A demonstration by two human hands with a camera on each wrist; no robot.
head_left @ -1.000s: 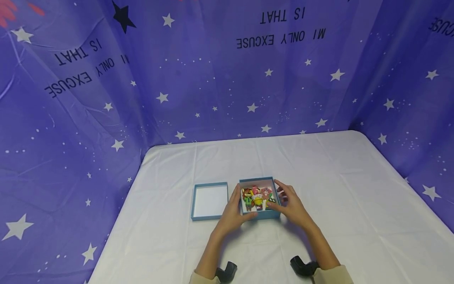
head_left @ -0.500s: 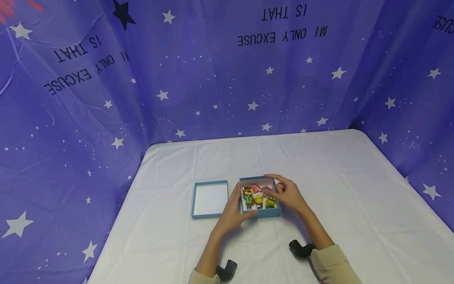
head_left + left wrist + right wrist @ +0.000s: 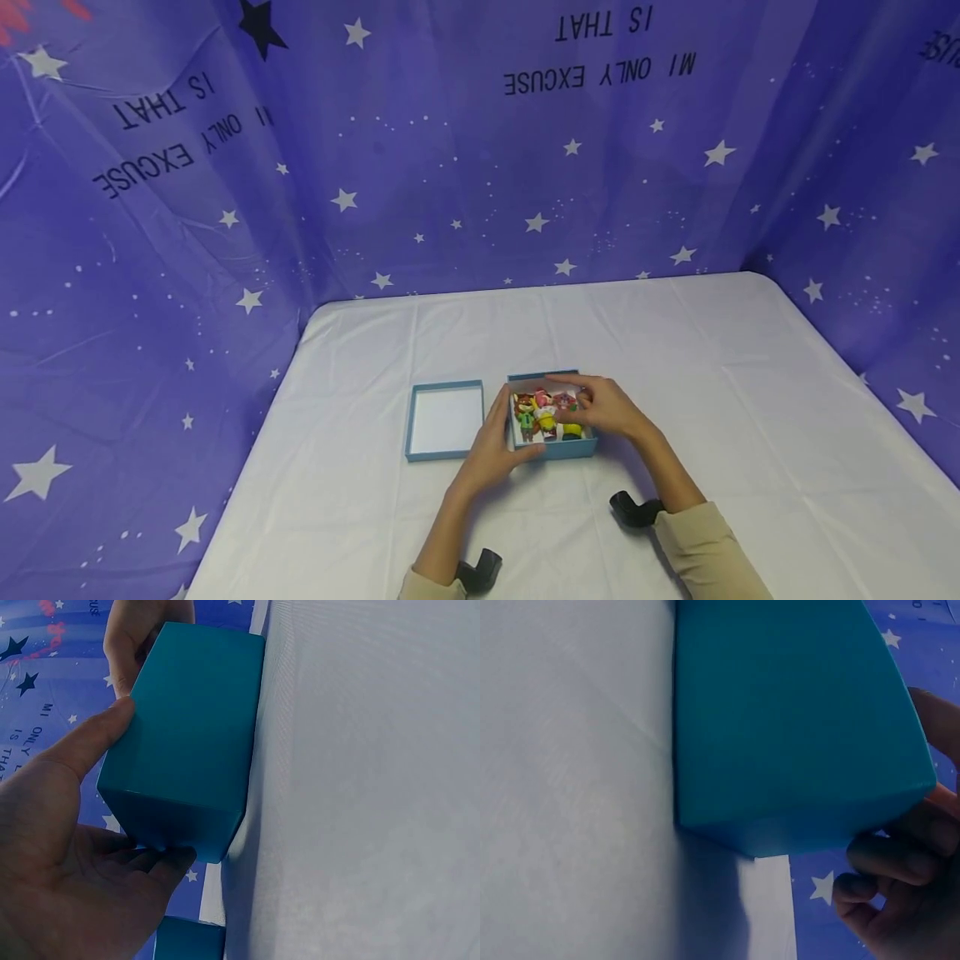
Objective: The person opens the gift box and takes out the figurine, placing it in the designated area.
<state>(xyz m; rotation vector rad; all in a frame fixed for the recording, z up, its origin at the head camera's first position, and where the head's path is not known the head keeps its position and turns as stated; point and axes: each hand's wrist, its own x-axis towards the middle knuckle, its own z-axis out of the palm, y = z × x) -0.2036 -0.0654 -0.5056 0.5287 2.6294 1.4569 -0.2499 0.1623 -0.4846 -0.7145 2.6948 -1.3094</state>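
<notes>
Box (image 3: 567, 450) on white cloth (image 3: 337, 521), left grip (image 3: 489, 455) clasping it, right grip (image 3: 610, 406) over it, hold unclear, starry purple curtain (image 3: 480, 175)

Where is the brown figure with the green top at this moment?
In the head view, the brown figure is inside the blue box, toward its left side, beside the white-and-yellow figure and near the left hand.

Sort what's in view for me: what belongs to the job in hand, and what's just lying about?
In the job:
blue box, gripped by the left hand
toy figures inside it
right hand, reaching over them

Lying about:
shallow lid, not held, left of the box; probably the box's own
white tablecloth
starry purple curtain
</notes>
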